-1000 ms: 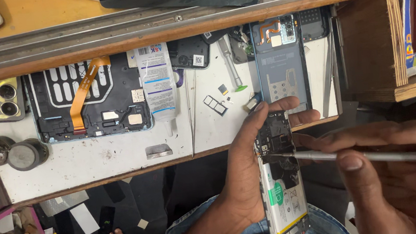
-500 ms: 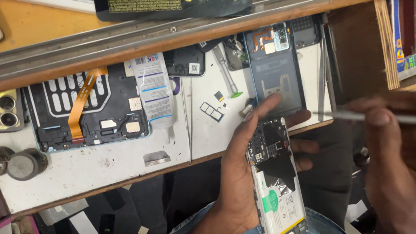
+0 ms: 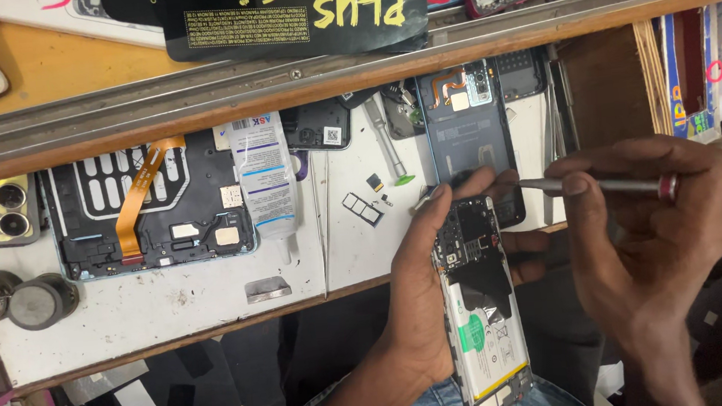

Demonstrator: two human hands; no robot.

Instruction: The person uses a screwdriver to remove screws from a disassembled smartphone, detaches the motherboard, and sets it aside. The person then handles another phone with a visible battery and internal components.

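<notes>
Below the front edge of the scuffed white work surface [image 3: 172,317], the opened smartphone with its back cover off [image 3: 481,305] sits in the left hand [image 3: 416,302], whose palm wraps its left side and hides that edge; fingertips curl around the far side. Its long axis runs nearly straight away from the person, dark circuit board end toward the surface, white battery end toward the lap, where the bottom corner is cut off by the frame edge. Small parts on the board are too fine to make out. Just to the right, the right hand [image 3: 647,232] is closed around a slim silver metal screwdriver with a red band [image 3: 600,184], lying almost level, tip pointing left, just above the phone's top. Whether the tip touches anything cannot be told.
</notes>
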